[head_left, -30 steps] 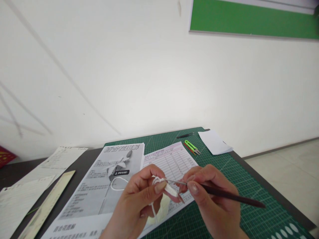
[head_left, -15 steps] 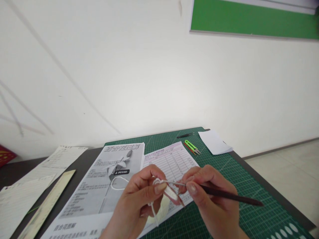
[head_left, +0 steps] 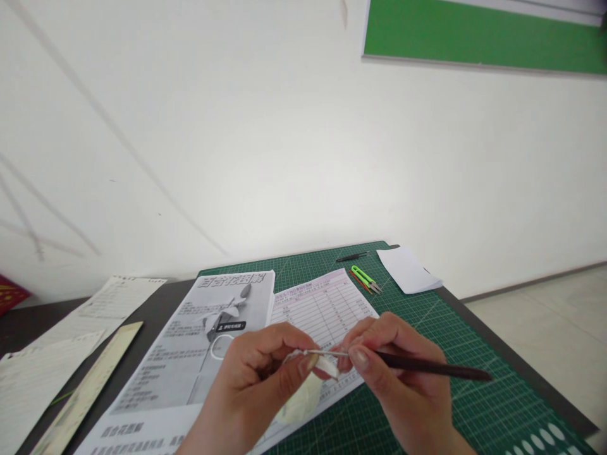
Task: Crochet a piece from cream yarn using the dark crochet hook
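Observation:
My left hand point(head_left: 258, 379) pinches a small piece of white crochet work point(head_left: 327, 366) between thumb and fingers, and a loop of white yarn point(head_left: 220, 347) shows behind that hand. In my right hand point(head_left: 403, 379) is a crochet hook with a dark wooden handle point(head_left: 436, 366), held like a pen. Its thin metal shaft points left, and the tip meets the yarn at my left fingertips. A pale yellow-white ball of yarn point(head_left: 300, 402) lies below, partly hidden by my left hand. Exactly how the yarn sits on the hook is too small to tell.
Printed sheets, one with a flower picture point(head_left: 161, 360) and one with a table point(head_left: 327, 303), lie on a green cutting mat point(head_left: 474, 354). Green thread snips point(head_left: 364, 278), black tweezers point(head_left: 351, 257) and white paper point(head_left: 408, 270) sit behind. A ruler point(head_left: 90, 385) and handwritten pages point(head_left: 52, 373) are left.
My left hand has turned and shifted slightly left, hiding the hanging yarn strand, and the loop behind it looks smaller. The hook has moved a little left and lies more level.

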Demonstrator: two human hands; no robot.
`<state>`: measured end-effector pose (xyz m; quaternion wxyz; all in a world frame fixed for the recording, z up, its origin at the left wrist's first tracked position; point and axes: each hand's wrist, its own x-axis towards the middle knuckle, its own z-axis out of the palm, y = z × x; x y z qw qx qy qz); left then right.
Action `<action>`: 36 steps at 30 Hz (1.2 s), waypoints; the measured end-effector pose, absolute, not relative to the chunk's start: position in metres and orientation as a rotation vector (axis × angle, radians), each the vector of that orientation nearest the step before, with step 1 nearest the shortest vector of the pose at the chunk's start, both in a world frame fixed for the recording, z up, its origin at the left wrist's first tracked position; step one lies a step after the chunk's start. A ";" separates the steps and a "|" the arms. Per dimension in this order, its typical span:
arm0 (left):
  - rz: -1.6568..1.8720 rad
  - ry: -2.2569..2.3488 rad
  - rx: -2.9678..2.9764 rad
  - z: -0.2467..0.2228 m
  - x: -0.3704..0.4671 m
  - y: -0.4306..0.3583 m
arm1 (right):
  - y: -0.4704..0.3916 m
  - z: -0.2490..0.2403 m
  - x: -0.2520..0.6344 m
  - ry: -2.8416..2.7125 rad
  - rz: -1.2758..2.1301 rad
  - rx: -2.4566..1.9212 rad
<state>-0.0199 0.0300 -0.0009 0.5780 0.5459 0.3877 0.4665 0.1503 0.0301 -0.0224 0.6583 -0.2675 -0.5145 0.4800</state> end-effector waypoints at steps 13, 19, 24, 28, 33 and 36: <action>0.968 1.251 1.900 0.015 -0.026 0.024 | 0.027 -0.025 0.153 -1.268 1.048 -0.746; 0.945 1.172 1.983 0.012 -0.030 0.028 | 0.029 -0.020 0.154 -1.215 1.192 -0.760; 0.990 1.148 1.983 0.008 -0.031 0.029 | 0.033 -0.019 0.151 -1.097 1.339 -0.692; 1.001 1.164 2.016 0.007 -0.030 0.030 | 0.034 -0.019 0.151 -1.120 1.289 -0.690; 1.121 1.211 2.094 0.001 -0.029 0.035 | 0.034 -0.021 0.155 -1.346 1.005 -0.679; 1.192 1.206 2.114 -0.005 -0.026 0.035 | 0.037 -0.023 0.155 -1.284 1.079 -0.640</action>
